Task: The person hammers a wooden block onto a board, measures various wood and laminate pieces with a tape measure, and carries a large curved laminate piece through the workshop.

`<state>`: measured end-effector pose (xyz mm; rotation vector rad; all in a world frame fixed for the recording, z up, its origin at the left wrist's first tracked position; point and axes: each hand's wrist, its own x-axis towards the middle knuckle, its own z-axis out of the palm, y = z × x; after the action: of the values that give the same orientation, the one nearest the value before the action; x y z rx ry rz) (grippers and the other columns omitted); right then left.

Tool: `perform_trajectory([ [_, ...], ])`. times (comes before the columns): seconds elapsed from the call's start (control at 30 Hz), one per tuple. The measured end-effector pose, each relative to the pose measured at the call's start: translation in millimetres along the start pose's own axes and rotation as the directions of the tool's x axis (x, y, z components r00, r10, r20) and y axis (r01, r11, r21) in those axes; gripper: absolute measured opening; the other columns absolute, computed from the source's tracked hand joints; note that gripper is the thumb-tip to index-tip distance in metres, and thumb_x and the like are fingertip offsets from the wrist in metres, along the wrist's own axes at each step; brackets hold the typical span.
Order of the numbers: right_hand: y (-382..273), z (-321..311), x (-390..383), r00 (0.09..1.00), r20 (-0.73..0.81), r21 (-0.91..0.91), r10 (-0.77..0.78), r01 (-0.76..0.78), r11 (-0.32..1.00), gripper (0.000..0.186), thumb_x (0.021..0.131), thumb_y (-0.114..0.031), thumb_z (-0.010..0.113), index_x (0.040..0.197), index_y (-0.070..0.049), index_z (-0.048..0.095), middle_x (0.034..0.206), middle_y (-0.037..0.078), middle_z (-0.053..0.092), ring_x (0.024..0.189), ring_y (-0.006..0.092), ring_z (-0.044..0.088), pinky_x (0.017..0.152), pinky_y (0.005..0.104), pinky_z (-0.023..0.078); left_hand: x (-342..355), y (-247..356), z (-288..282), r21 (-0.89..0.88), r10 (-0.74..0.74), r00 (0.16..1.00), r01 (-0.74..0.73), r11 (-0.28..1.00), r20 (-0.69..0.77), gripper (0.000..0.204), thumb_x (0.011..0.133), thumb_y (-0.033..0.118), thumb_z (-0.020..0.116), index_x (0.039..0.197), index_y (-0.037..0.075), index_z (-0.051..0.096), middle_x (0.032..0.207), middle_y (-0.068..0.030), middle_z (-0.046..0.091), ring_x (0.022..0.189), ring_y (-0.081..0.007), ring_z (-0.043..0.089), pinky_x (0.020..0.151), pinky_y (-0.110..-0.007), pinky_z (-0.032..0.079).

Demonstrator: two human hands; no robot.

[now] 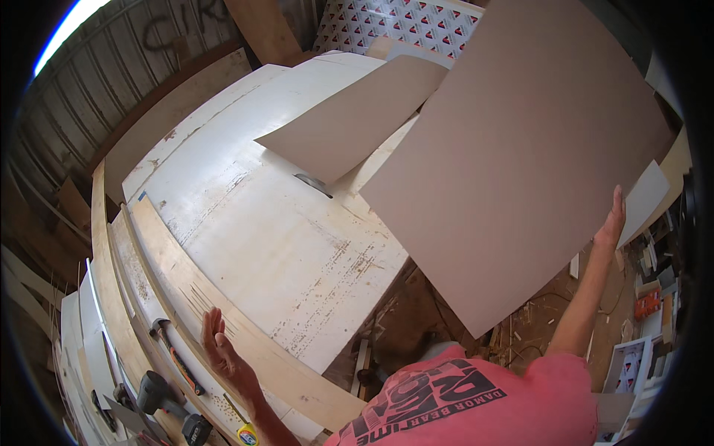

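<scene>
A large brown sheet [513, 163] stands tilted at the right, its lower corner hanging past the table's near edge. My right hand [613, 221] grips this sheet at its right edge; part of the fingers is hidden behind it. Raised over the left side of the bench, my left hand [223, 348] is open, its fingers stretched out with nothing in them. A narrower brown panel [357, 119] lies across the white worktable [253, 238], just beyond a round saw blade [314, 183] that sticks up through the tabletop.
Left of the table, a hammer [177, 358], a cordless power tool [165, 401] and a yellow tape measure [247, 433] lie by long wooden strips [223, 297]. Wood offcuts litter the floor [547, 320] at right. Shelved items, including an orange box [647, 305], line the far right.
</scene>
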<state>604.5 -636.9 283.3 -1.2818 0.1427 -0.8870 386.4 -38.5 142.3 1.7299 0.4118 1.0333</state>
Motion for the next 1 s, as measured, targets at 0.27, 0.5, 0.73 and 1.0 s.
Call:
perform_trajectory([
  [0.27,46.2,-461.3,130.4,0.867,-0.495,-0.595,-0.05,-0.297,0.747,0.049,0.091,-0.031,0.052,0.126,0.003,0.048,0.124,0.019,0.053,0.111,0.0322,0.053,0.093,0.0403,0.043,-116.2,23.5,222.6,0.04,-0.276,0.706,0.332,0.942,0.653,0.036,0.097,0.022,0.048,0.125,0.001,0.052,0.119,-0.0142,0.059,0.113,-0.0218,0.054,0.098,-0.033,0.039],
  [0.5,115.4,-523.0,167.4,0.906,-0.338,-0.916,-0.254,-0.379,-0.132,0.04,0.09,-0.022,0.05,0.118,0.006,0.053,0.116,0.025,0.059,0.106,0.0388,0.056,0.091,0.0431,0.043,-207.4,55.1,455.5,0.052,-0.129,0.202,0.348,0.936,0.971,0.043,0.096,0.03,0.047,0.126,0.0,0.051,0.118,-0.0158,0.059,0.114,-0.0247,0.054,0.098,-0.033,0.039],
  [0.73,-3.0,-415.5,219.1,0.989,-0.133,-0.541,-0.06,-0.022,0.841,0.046,0.09,-0.023,0.056,0.128,0.001,0.044,0.121,0.017,0.053,0.111,0.0302,0.052,0.092,0.0412,0.042,-305.4,54.0,605.9,0.11,-0.07,-0.166,0.248,0.962,0.984,0.051,0.096,0.036,0.046,0.132,0.0,0.044,0.129,-0.0194,0.051,0.122,-0.028,0.048,0.1,-0.035,0.038],
  [1.0,-100.0,-721.0,97.3,0.724,-0.034,-0.92,-0.689,-0.291,-0.261,0.05,0.089,-0.022,0.06,0.124,0.009,0.044,0.12,0.02,0.053,0.108,0.0306,0.056,0.089,0.0404,0.05,-283.4,177.5,670.9,-0.129,0.099,0.082,0.632,0.765,0.992,0.065,0.095,0.045,0.043,0.138,-0.002,0.032,0.135,-0.023,0.044,0.126,-0.0317,0.043,0.103,-0.037,0.035],
])
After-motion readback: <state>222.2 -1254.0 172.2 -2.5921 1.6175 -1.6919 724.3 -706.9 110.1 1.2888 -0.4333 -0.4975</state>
